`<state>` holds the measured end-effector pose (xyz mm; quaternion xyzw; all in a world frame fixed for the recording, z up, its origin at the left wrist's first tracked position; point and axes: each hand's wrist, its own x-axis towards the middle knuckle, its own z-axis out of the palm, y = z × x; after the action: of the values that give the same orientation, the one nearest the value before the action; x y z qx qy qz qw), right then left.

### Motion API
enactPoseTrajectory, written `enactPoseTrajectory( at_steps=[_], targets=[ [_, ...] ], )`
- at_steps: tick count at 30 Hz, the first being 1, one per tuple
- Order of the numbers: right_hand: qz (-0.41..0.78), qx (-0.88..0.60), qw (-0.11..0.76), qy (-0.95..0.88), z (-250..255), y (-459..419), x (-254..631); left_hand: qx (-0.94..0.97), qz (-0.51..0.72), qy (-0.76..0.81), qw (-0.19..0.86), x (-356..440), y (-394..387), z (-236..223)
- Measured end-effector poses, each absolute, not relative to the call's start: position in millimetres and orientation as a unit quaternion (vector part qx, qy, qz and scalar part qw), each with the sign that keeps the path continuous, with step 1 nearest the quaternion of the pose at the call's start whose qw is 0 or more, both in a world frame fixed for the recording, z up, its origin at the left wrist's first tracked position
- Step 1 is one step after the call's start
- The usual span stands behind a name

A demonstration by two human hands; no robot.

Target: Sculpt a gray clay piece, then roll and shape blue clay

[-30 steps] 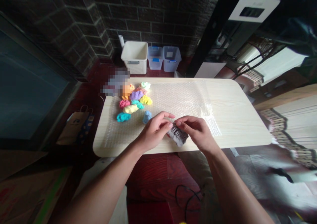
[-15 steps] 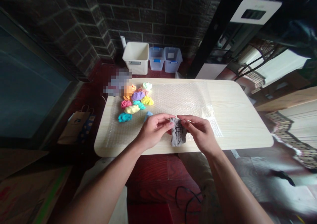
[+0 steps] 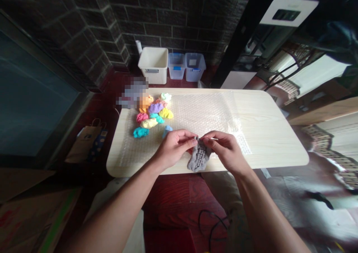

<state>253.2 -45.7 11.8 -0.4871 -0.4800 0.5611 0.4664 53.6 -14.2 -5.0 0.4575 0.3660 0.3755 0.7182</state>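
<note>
Both of my hands pinch the top edge of a flat grey piece of clay (image 3: 198, 157) dimpled with a bubble pattern, holding it up over the near edge of the pale wooden table (image 3: 268, 133). My left hand (image 3: 173, 147) grips its left corner, my right hand (image 3: 227, 149) its right corner. The clay hangs down between them. A sheet of bubble wrap (image 3: 201, 113) lies on the table under my hands.
Several coloured clay lumps (image 3: 153, 114) sit in a cluster at the table's far left. A white bin (image 3: 153, 63) and two clear boxes (image 3: 186, 65) stand on the floor by the brick wall. A paper bag (image 3: 85, 143) leans left of the table. A black cable (image 3: 214, 223) lies on the floor.
The grey clay has been turned and stretched out, so it now hangs longer and flatter from my fingertips. My hands stayed close together at the near edge.
</note>
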Motion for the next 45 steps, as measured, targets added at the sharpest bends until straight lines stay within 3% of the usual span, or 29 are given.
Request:
enactPoseTrajectory(
  at_steps=[8,16,22,26,45],
  targets=[
    [0.551,-0.486,0.473,-0.486,12.0,-47.9,251.9,0.48,0.368,0.356,0.712,53.3,-12.2,-2.3],
    [0.605,-0.455,0.427,-0.494,10.8,-47.9,251.8,0.442,0.328,0.378,0.744,52.3,-17.6,-3.4],
    [0.521,-0.468,0.435,-0.566,8.0,-44.3,251.9,0.347,0.242,0.365,0.829,53.7,-19.9,-9.2],
    [0.441,-0.462,0.41,-0.651,8.9,-42.9,256.2,0.374,0.261,0.39,0.8,50.5,-19.1,-9.2],
    [0.496,-0.437,0.384,-0.645,22.2,-45.9,263.1,0.436,0.286,0.367,0.77,51.5,-19.5,-9.4]
  ],
)
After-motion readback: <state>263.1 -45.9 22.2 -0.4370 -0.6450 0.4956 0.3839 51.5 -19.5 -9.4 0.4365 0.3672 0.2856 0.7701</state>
